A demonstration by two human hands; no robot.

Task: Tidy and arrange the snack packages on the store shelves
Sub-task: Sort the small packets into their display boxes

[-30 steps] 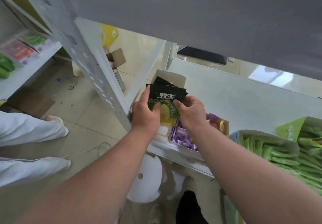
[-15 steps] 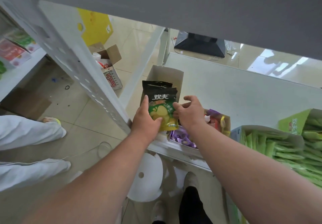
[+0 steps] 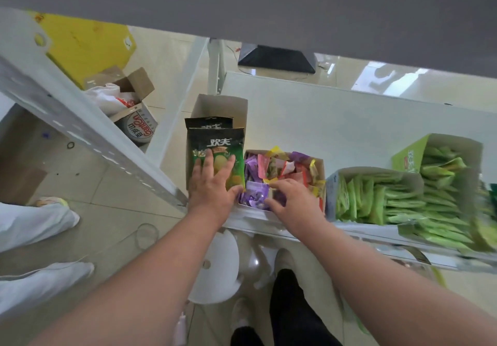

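Down on the white shelf (image 3: 322,119), an open cardboard box (image 3: 228,106) at the left end holds black-and-green snack bags standing one behind another; the front bag (image 3: 217,141) leans toward the camera with a second bag (image 3: 208,122) just behind it. Beside it to the right, a low tray (image 3: 320,168) is heaped with small wrapped candies (image 3: 279,167) in purple, red, yellow and pink, lying loose in no order. Further right, a grey-walled carton (image 3: 376,175) is packed with green sachets (image 3: 382,200) on edge, and a green box (image 3: 408,154) behind it holds more of the same kind.

Both bare forearms reach up from the bottom of the view. The left hand (image 3: 212,187) lies flat on the face of the front bag, fingers straight and spread, palm over the bag's lower half, pressing rather than grasping. The right hand (image 3: 293,200) rests palm-down over the near edge of the candy tray, fingers bent down among the purple wrappers; whether its grip pinches any of them cannot be told.

On the floor to the left sits an opened brown carton (image 3: 126,103).
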